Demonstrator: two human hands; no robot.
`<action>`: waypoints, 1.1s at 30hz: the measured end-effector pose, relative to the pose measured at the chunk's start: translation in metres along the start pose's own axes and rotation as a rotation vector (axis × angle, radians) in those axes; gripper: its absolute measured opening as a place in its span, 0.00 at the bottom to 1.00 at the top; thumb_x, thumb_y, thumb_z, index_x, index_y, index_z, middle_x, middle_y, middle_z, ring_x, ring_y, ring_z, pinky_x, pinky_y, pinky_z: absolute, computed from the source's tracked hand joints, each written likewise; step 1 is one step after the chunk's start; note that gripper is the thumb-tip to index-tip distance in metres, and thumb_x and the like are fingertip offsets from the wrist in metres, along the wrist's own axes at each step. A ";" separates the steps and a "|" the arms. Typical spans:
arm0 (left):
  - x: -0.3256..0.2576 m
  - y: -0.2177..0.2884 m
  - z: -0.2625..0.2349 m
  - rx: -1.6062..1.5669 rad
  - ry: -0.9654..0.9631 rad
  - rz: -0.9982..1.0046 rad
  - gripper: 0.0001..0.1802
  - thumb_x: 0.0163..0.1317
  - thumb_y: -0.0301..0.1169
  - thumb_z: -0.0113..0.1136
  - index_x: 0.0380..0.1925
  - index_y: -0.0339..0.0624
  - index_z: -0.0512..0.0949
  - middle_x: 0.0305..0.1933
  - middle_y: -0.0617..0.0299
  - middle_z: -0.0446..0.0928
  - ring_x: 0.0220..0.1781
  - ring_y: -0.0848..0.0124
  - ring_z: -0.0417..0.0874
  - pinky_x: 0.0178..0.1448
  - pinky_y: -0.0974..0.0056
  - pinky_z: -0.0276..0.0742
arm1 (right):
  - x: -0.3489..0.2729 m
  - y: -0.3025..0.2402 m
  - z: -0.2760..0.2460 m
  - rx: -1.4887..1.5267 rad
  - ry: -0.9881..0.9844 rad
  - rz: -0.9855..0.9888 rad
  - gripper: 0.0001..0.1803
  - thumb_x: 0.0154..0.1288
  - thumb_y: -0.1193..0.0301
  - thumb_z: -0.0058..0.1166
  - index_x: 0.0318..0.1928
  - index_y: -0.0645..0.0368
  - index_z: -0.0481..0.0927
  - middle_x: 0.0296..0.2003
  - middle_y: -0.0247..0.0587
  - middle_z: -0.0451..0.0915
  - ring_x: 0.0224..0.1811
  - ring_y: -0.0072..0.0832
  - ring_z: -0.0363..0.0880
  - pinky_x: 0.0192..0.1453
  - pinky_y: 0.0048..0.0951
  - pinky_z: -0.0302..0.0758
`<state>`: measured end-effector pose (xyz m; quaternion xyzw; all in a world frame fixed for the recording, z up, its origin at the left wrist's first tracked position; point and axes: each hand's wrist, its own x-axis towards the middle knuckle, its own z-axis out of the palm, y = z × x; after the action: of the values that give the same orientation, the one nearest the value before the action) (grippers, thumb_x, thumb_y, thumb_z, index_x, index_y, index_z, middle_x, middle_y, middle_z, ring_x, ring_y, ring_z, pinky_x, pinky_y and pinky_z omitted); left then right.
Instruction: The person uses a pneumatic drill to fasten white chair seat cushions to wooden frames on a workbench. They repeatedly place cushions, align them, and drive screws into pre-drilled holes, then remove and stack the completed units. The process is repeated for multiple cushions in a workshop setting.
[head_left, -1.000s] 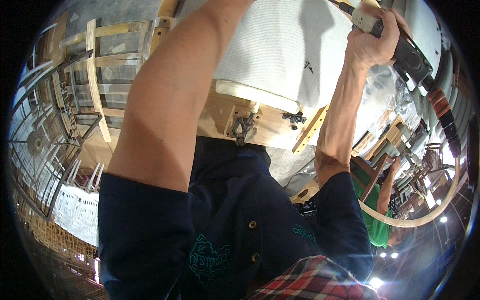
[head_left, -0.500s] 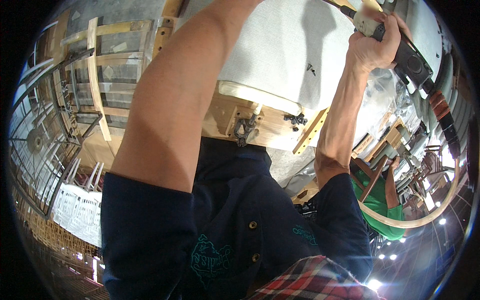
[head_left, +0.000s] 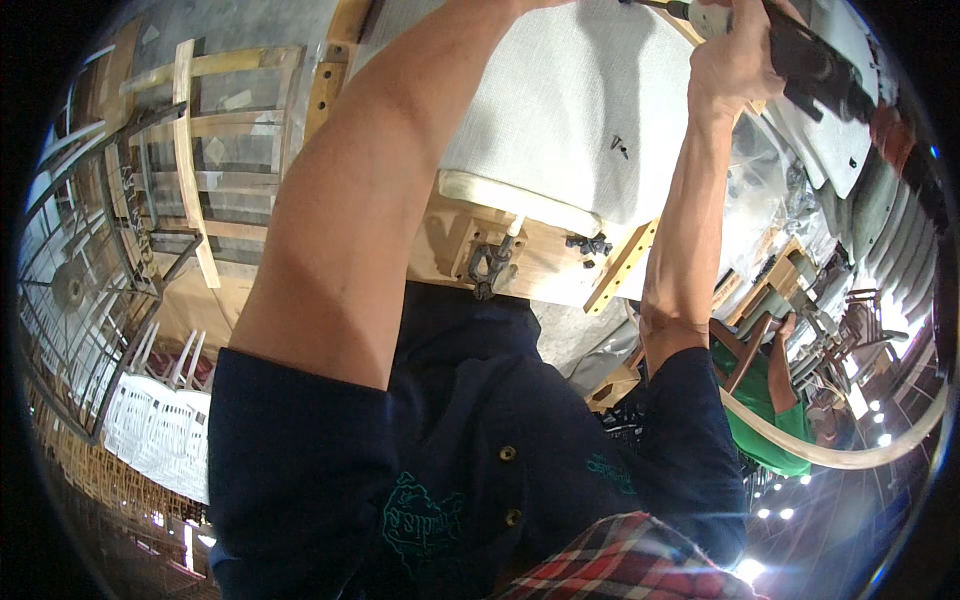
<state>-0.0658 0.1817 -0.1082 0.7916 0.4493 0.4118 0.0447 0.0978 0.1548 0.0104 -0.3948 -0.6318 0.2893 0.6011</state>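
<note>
Head view: the right hand (head_left: 735,65) has its grip closed around a black power tool (head_left: 820,65) near the upper right, fingers wrapped over the body behind a pale front collar. From that collar the tool's slim dark bit points leftward over the far part of a pale grey woven panel (head_left: 540,120); whether the tip meets anything I cannot tell. A reddish-brown wrap (head_left: 890,138) sits behind the body, and a pale hose (head_left: 840,455) curves below it on the right

Of the left hand (head_left: 545,4) only a sliver shows at the upper edge, so I cannot tell how open its grip is or what it has hold of. The bare left forearm (head_left: 345,215) passes across the panel's left side

Two dark screws (head_left: 619,147) lie close together on the panel. Along its near edge runs a cream padded bar (head_left: 520,200), with a metal clamp (head_left: 490,265) just beside it on the wooden surface (head_left: 555,280). A few small black pieces (head_left: 588,245) rest there too, near a yellowish strip (head_left: 622,265) pierced with holes

Farther right, beyond some clear plastic (head_left: 755,190), a person in a green shirt (head_left: 765,430) is beside brown wooden furniture parts (head_left: 750,350) (bent by the lens, like everything near the rim)
</note>
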 end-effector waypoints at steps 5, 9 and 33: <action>0.004 0.010 -0.012 -0.075 -0.088 -0.067 0.15 0.50 0.39 0.72 0.39 0.51 0.85 0.42 0.66 0.80 0.53 0.62 0.75 0.62 0.55 0.70 | 0.009 0.010 0.011 -0.053 0.009 0.047 0.11 0.73 0.78 0.53 0.53 0.65 0.74 0.28 0.37 0.78 0.31 0.23 0.78 0.39 0.26 0.75; 0.002 0.006 -0.007 -0.066 -0.003 -0.020 0.13 0.50 0.38 0.72 0.37 0.50 0.85 0.40 0.66 0.80 0.52 0.62 0.75 0.62 0.55 0.70 | 0.011 0.007 0.010 0.026 0.002 0.097 0.09 0.73 0.78 0.53 0.51 0.64 0.75 0.27 0.36 0.78 0.29 0.22 0.77 0.38 0.24 0.74; 0.004 0.009 -0.011 -0.087 -0.029 -0.054 0.16 0.51 0.40 0.70 0.41 0.49 0.85 0.45 0.65 0.82 0.55 0.62 0.75 0.65 0.56 0.69 | 0.013 -0.004 0.012 0.665 0.199 0.488 0.06 0.71 0.78 0.55 0.46 0.65 0.75 0.27 0.37 0.79 0.28 0.22 0.77 0.35 0.24 0.74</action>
<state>-0.0665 0.1762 -0.0942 0.7824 0.4514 0.4181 0.0966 0.0854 0.1652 0.0191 -0.3432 -0.3311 0.5718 0.6676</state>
